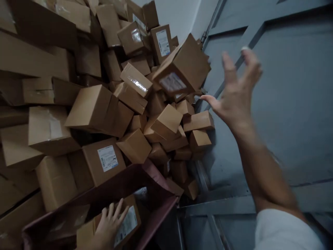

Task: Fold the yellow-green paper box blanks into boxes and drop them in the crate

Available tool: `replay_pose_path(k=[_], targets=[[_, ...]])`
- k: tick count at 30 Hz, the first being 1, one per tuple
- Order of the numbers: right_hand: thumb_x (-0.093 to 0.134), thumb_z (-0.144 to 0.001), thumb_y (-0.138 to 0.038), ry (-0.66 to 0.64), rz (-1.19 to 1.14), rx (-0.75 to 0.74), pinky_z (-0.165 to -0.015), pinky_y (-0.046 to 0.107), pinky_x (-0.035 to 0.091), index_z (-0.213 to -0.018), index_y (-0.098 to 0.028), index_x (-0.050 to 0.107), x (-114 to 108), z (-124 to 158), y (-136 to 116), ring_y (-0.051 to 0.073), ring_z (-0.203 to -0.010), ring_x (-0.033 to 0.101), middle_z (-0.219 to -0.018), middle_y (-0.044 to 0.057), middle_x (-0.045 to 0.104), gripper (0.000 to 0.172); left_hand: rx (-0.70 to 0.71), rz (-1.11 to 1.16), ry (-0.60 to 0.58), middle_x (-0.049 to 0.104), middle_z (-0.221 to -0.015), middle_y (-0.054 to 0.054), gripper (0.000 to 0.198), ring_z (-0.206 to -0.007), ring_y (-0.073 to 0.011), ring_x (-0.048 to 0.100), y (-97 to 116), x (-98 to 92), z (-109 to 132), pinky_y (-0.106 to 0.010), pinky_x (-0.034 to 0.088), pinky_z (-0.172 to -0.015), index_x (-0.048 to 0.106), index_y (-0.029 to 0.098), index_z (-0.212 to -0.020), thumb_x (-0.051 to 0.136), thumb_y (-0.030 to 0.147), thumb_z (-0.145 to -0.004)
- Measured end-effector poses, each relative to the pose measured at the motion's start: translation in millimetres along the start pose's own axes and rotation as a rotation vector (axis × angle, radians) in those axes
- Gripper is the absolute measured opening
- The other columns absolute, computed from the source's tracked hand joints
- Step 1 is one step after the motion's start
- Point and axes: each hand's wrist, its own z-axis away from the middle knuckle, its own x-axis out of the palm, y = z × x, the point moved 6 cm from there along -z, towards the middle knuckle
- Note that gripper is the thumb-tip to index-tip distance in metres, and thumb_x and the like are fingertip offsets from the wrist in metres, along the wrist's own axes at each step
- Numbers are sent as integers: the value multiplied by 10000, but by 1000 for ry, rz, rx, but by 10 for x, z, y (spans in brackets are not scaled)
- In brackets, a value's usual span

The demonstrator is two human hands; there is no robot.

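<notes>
My left hand (110,222) lies with spread fingers on a labelled cardboard box (134,211) inside a dark red fabric bin (162,215) at the bottom. Up at the right, my right hand (236,86) is raised with its fingers apart and nothing in them. Just left of its thumb, a larger cardboard box (191,64) with a white label is tilted and blurred, apart from the hand. Whether that box touches the pile behind it I cannot tell.
A high, jumbled pile of cardboard boxes (91,107) fills the left and middle. A grey-blue metal wall with ribs (293,90) stands along the right. Behind the pile's top shows a pale wall (179,14).
</notes>
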Motion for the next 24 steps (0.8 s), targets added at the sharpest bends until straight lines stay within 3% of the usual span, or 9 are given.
replay_pose_path(k=[2, 6, 8, 11, 14, 16, 19, 22, 24], targets=[[702, -882, -551, 116, -71, 22, -1237, 637, 232, -1567, -205, 353, -66, 307, 95, 403, -1513, 246, -1574, 196, 245, 843, 46, -105, 1, 328, -1638, -201, 1033, -1459, -574, 318, 112, -447, 69, -785, 275, -1116, 424, 304, -1547, 833, 280, -599], [702, -897, -477, -16, -285, 149, -1165, 563, 456, -1455, -273, 505, 291, 1304, 416, 366, -1458, 410, -1529, 154, 357, 626, 206, -207, 179, 375, -1643, -106, 986, -1432, -547, 402, 406, -1513, 319, -772, 362, -1077, 321, 445, -1569, 685, 115, -714], [701, -890, -482, -112, -346, 283, -1098, 554, 528, -1417, -263, 549, 486, 1800, 733, 375, -1421, 458, -1527, 165, 365, 591, 373, -287, 408, 357, -1663, -46, 1000, -1419, -530, 434, 668, -2241, 536, -778, 354, -1085, 234, 501, -1583, 643, 155, -738], [684, -878, -542, -147, -392, 492, -1006, 571, 581, -1368, -231, 598, 606, 2392, 1206, 375, -1321, 542, -1489, 185, 423, 586, 644, -399, 784, 201, -1720, -14, 1022, -1519, -540, 220, 1152, -3569, 815, -765, 177, -1194, 139, 373, -1646, 590, 328, -730], [687, -860, -553, -158, -499, 661, -948, 526, 612, -1339, -221, 611, 739, 2724, 1391, 311, -1169, 625, -1405, 178, 510, 587, 575, -540, 983, 184, -1679, 53, 866, -1567, -488, 23, 1504, -4804, 498, -709, -38, -1235, 93, 340, -1654, 456, 440, -874], [696, -843, -536, -222, -643, 724, -941, 489, 617, -1352, -229, 596, 949, 2813, 1312, 275, -1115, 644, -1389, 167, 526, 603, 411, -409, 1124, 223, -1678, 81, 971, -1571, -425, -116, 1578, -5293, 30, -610, -76, -1284, 173, 329, -1646, 594, 595, -813], [704, -822, -500, -374, -824, 742, -978, 468, 601, -1386, -254, 572, 1322, 2895, 1081, 257, -1124, 650, -1442, 149, 500, 629, 236, -288, 1113, 84, -1733, -70, 1182, -1561, -434, -77, 1540, -5040, -844, -695, -96, -1246, 199, 160, -1631, 761, 647, -712], [697, -810, -470, -504, -862, 765, -991, 469, 591, -1392, -250, 569, 1572, 3099, 1001, 265, -1146, 649, -1447, 149, 507, 636, 448, -351, 711, 242, -1702, -120, 861, -1578, -459, 32, 1453, -4011, -1657, -714, 7, -1240, 487, 197, -1521, 769, 542, -784], [688, -803, -467, -584, -849, 808, -976, 470, 596, -1393, -235, 569, 1666, 3325, 1044, 270, -1140, 655, -1430, 156, 529, 644, 424, -287, 623, 334, -1670, -113, 644, -1582, -399, 119, 1193, -3585, -1974, -713, 60, -1234, 526, 244, -1486, 700, 343, -874]])
